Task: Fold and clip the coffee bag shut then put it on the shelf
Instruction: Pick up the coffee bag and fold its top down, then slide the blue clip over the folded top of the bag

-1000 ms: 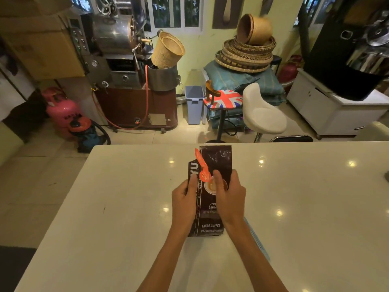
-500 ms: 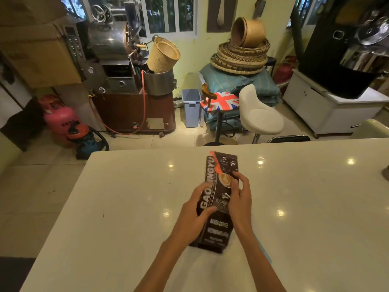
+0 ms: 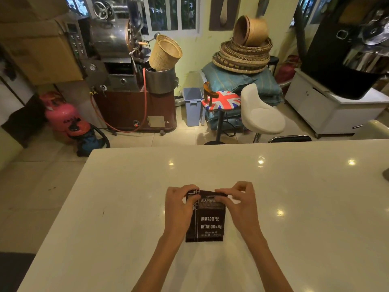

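A dark brown coffee bag [image 3: 207, 223] with white lettering lies flat on the white table [image 3: 294, 207], its top edge folded down toward me. My left hand [image 3: 180, 209] grips the folded top at its left corner. My right hand [image 3: 240, 204] pinches the fold at its right corner with thumb and fingers. The orange clip seen earlier is out of sight now. No shelf is in view.
Beyond the table's far edge stand a white stool [image 3: 261, 111], a flag-patterned stool [image 3: 222, 100], a blue bin [image 3: 192, 106], a coffee roaster [image 3: 117, 60], a pink gas cylinder [image 3: 61, 113] and stacked baskets [image 3: 244, 53]. A white cabinet [image 3: 328, 106] is at right.
The bag was tilted up on the table with the orange clip against it; now it lies flat closer to me with its top folded over. Both hands moved to the fold's corners.
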